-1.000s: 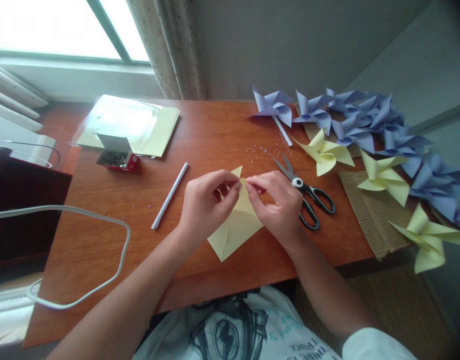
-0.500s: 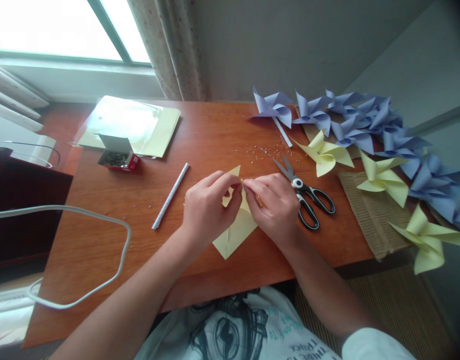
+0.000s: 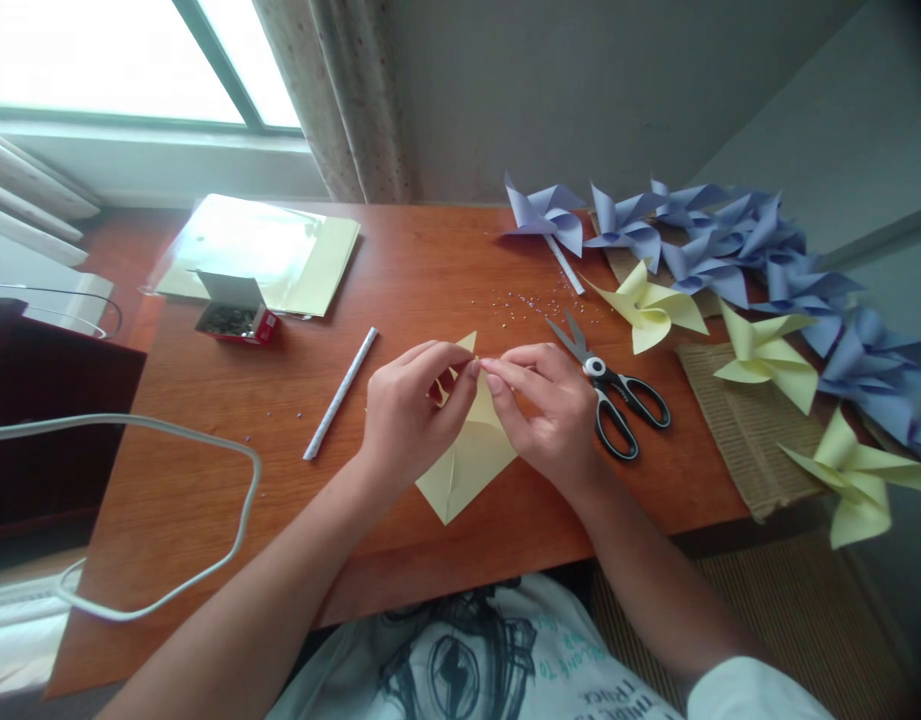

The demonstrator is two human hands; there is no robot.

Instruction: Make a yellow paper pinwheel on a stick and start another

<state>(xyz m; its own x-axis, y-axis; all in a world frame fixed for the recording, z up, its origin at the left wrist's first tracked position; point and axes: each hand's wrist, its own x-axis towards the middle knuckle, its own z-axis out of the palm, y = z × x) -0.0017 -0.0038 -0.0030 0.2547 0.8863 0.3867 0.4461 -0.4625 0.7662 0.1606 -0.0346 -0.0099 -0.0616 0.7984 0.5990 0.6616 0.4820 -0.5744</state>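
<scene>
Left hand [image 3: 407,415] and right hand [image 3: 554,415] at centre frame, fingertips of both pinching folded flaps of a yellow paper square [image 3: 467,465] resting on the bench [image 3: 400,270], scissors [image 3: 610,395] just right of the hands, rolled white stick [image 3: 341,392] to their left, pin box [image 3: 235,312] at upper left, paper pinwheels [image 3: 722,260] along the right.

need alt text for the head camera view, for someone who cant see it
Two bare hands, left hand and right hand, pinch the folded corners of a pale yellow paper square on a reddish wooden table. Black-handled scissors lie just right; blue paper pinwheels and yellow paper pinwheels line the far right.
</scene>
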